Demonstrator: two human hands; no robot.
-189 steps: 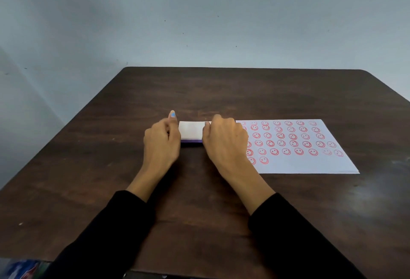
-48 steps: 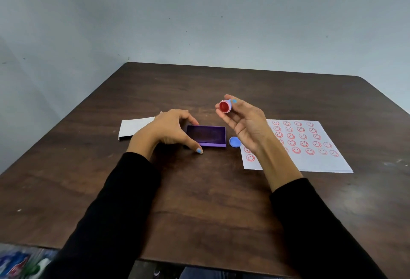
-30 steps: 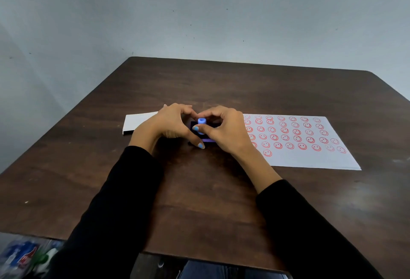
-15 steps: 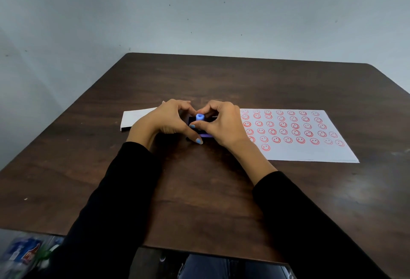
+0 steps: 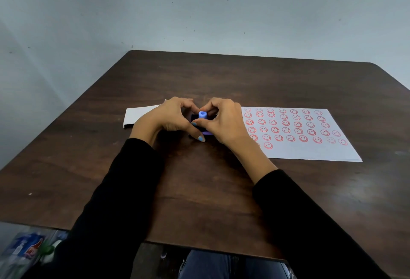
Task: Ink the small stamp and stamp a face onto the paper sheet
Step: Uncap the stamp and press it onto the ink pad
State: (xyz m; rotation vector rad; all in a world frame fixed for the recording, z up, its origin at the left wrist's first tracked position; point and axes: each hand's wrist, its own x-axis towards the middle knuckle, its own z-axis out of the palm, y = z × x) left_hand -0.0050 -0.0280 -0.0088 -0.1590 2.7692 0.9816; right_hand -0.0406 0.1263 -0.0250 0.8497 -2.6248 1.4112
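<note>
A small blue stamp [image 5: 202,115] stands upright on the purple ink pad [image 5: 208,133], pinched between the fingers of my right hand [image 5: 224,121]. My left hand [image 5: 168,117] curls around the pad's left side, thumb along its front edge. Both hands hide most of the pad. To the right lies the white paper sheet [image 5: 310,152], covered with several rows of red smiley faces; my right hand covers its left edge.
The ink pad's white lid [image 5: 137,116] lies left of my left hand. The dark wooden table [image 5: 199,201] reaches to a grey wall behind. Some colourful items [image 5: 26,250] lie on the floor at the lower left.
Earlier both hands opened the pad and set its lid aside to the left. My right hand brought the raised stamp down onto the pad; over the last half second it has stayed there.
</note>
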